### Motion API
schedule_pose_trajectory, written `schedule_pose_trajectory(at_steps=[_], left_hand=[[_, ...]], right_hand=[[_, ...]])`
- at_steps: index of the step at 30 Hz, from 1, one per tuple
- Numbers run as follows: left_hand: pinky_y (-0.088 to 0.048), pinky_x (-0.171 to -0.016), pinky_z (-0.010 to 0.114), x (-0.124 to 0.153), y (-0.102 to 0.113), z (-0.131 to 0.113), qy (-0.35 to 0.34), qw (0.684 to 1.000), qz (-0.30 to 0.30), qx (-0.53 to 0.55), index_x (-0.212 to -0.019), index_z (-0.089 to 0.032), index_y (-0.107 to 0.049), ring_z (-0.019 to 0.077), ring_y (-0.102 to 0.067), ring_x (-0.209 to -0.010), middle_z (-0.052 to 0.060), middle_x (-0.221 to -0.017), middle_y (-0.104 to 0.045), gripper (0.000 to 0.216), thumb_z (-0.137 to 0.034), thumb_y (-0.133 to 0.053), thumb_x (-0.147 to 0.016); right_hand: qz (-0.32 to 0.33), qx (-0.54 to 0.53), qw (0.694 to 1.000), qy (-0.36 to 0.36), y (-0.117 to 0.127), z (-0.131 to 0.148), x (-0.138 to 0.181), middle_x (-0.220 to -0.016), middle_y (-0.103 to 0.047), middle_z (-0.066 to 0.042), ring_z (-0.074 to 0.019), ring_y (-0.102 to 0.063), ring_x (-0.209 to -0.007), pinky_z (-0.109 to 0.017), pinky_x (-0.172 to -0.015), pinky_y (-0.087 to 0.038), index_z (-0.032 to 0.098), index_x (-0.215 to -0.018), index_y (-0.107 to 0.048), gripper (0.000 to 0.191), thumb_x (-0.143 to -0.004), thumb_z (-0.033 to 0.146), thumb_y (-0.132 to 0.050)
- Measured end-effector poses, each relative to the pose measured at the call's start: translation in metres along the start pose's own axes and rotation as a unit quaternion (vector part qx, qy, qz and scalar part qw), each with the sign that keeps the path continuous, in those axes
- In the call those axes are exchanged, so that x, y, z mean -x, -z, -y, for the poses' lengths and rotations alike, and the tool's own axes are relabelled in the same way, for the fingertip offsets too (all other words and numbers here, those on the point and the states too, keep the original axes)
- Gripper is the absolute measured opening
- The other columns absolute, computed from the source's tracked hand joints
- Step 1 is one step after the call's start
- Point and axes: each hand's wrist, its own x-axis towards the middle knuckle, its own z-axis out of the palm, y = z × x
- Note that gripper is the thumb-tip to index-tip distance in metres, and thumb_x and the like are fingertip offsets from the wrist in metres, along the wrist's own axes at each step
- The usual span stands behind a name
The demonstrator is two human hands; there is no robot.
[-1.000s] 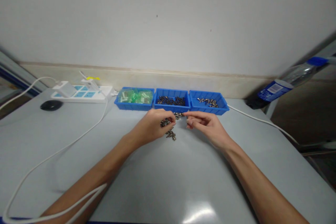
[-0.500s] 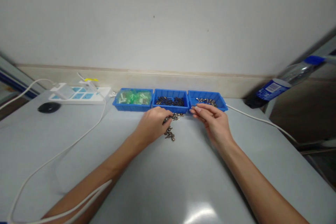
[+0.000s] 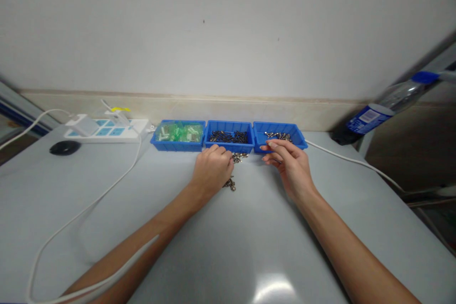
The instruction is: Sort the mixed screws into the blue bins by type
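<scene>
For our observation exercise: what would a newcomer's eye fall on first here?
Three blue trays stand in a row by the wall, the left one full of green pieces. Before them, the left hand rests on a loose pile of metal parts; the right hand is at the right tray's rim.

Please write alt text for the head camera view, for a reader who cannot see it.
The left hand covers a pile of small metal parts on a grey table; the right hand reaches to the rightmost of three blue trays.
</scene>
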Motion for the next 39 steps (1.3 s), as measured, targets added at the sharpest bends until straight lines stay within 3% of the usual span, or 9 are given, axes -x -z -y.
schedule_pose_trajectory(at_steps=[4, 7, 11, 19, 24, 28, 31, 34, 39], left_hand=[[-0.051, -0.072, 0.031, 0.0, 0.01, 0.011, 0.012, 0.987, -0.066, 0.145, -0.077, -0.017, -0.071, 0.0195, -0.065, -0.076, 0.005, -0.079, -0.074, 0.008, -0.014, -0.065, -0.083], [-0.051, -0.067, 0.026, 0.001, 0.022, 0.021, -0.01, 0.957, -0.074, 0.281, -0.082, -0.017, -0.073, 0.0139, -0.064, -0.066, 0.003, -0.08, -0.075, 0.006, -0.018, -0.068, -0.085], [-0.053, -0.071, 0.028, 0.002, 0.032, 0.029, -0.052, 0.93, -0.066, 0.359, -0.086, -0.017, -0.075, 0.0158, -0.067, -0.075, 0.005, -0.084, -0.076, 0.007, -0.021, -0.069, -0.085], [-0.056, -0.074, 0.03, 0.003, 0.032, 0.025, -0.089, 0.913, -0.042, 0.397, -0.086, -0.017, -0.075, 0.0175, -0.069, -0.08, 0.007, -0.084, -0.076, 0.007, -0.019, -0.068, -0.086], [-0.055, -0.076, 0.031, 0.003, 0.027, 0.026, -0.114, 0.929, -0.029, 0.352, -0.09, -0.017, -0.073, 0.0173, -0.068, -0.081, 0.006, -0.086, -0.076, 0.008, -0.015, -0.067, -0.086], [-0.052, -0.084, 0.034, -0.002, 0.017, 0.03, -0.139, 0.966, 0.003, 0.217, -0.097, -0.016, -0.071, 0.0198, -0.067, -0.09, 0.007, -0.094, -0.075, 0.015, -0.011, -0.061, -0.088], [-0.052, -0.08, 0.033, -0.007, 0.013, 0.029, -0.144, 0.984, 0.064, 0.087, -0.098, -0.015, -0.071, 0.0215, -0.066, -0.09, 0.009, -0.096, -0.072, 0.018, -0.009, -0.056, -0.09], [-0.05, -0.069, 0.029, -0.011, 0.014, 0.026, -0.146, 0.984, 0.101, 0.007, -0.094, -0.015, -0.07, 0.021, -0.065, -0.082, 0.008, -0.091, -0.069, 0.017, -0.008, -0.056, -0.09], [-0.044, -0.063, 0.026, -0.013, 0.015, 0.023, -0.159, 0.98, 0.109, -0.051, -0.091, -0.014, -0.068, 0.0195, -0.064, -0.078, 0.009, -0.089, -0.065, 0.013, -0.011, -0.055, -0.091]], right_hand=[[0.06, 0.07, 0.995, 0.025, 0.001, -0.006, 0.001, -0.075, -0.074, -0.004, -0.0133, -0.064, -0.057, -0.026, -0.058, -0.053, 0.018, -0.087, -0.073, 0.024, -0.074, 0.037, -0.077], [0.141, 0.13, 0.981, 0.035, -0.001, -0.009, 0.005, -0.074, -0.074, -0.004, -0.0153, -0.067, -0.063, -0.028, -0.064, -0.054, 0.018, -0.091, -0.073, 0.024, -0.075, 0.035, -0.078], [0.237, 0.111, 0.965, -0.008, -0.007, -0.009, 0.014, -0.085, -0.077, -0.005, -0.0184, -0.073, -0.077, -0.032, -0.075, -0.058, 0.02, -0.102, -0.072, 0.031, -0.075, 0.034, -0.079], [0.254, 0.033, 0.966, -0.038, -0.012, -0.011, 0.02, -0.086, -0.077, -0.003, -0.0173, -0.073, -0.075, -0.033, -0.076, -0.059, 0.023, -0.097, -0.074, 0.027, -0.072, 0.031, -0.083], [0.225, 0.026, 0.974, -0.03, -0.012, -0.013, 0.018, -0.08, -0.075, -0.002, -0.0145, -0.069, -0.069, -0.03, -0.071, -0.055, 0.023, -0.088, -0.077, 0.017, -0.073, 0.031, -0.081], [0.214, 0.036, 0.976, -0.028, -0.012, -0.011, 0.015, -0.08, -0.075, -0.003, -0.0153, -0.068, -0.07, -0.032, -0.075, -0.056, 0.022, -0.089, -0.077, 0.019, -0.073, 0.031, -0.081], [0.211, 0.02, 0.977, -0.013, -0.014, -0.01, 0.012, -0.107, -0.075, -0.006, -0.0196, -0.07, -0.093, -0.037, -0.089, -0.055, 0.026, -0.109, -0.073, 0.036, -0.074, 0.031, -0.08], [0.198, 0.009, 0.98, 0.002, -0.015, -0.007, 0.011, -0.134, -0.064, -0.008, -0.0244, -0.065, -0.113, -0.043, -0.096, -0.053, 0.031, -0.13, -0.061, 0.058, -0.075, 0.031, -0.08], [0.177, 0.025, 0.984, 0.011, -0.011, -0.006, 0.011, -0.13, -0.066, -0.01, -0.0235, -0.07, -0.1, -0.041, -0.088, -0.056, 0.028, -0.129, -0.061, 0.053, -0.078, 0.032, -0.076]])
